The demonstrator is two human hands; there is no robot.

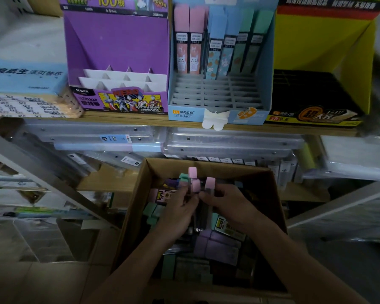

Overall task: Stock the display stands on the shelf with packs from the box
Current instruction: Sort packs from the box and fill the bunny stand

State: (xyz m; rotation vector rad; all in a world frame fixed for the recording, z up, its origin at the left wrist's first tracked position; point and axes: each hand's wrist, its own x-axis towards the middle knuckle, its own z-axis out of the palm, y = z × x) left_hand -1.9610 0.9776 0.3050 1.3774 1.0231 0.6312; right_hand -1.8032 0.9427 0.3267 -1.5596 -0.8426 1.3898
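Holding stock over the open brown cardboard box (138, 194) at lower centre of the frame, both of my hands are closed on packs. My left hand (180, 207) grips two slim pink-capped packs (195, 185) upright. My right hand (226, 202) grips a third pink-capped pack (210, 183) just beside them. Whether the two hands touch, I cannot tell. Inside the box lies a loose heap of packs (217, 244) in mint green, purple and pink.

Across the upper half runs the wooden shelf (119, 120), carrying three stands side by side. At upper left of centre is the purple cardboard display stand (116, 40), its white dividers bare. At upper centre is the light blue cardboard display stand (266, 66), with a back row of pink, blue and green packs (188, 51) and bare slots in front of it. At upper right is the yellow-and-black cardboard display stand (327, 40). At far left of the shelf rests a stack of wrapped paper refills (26, 102).
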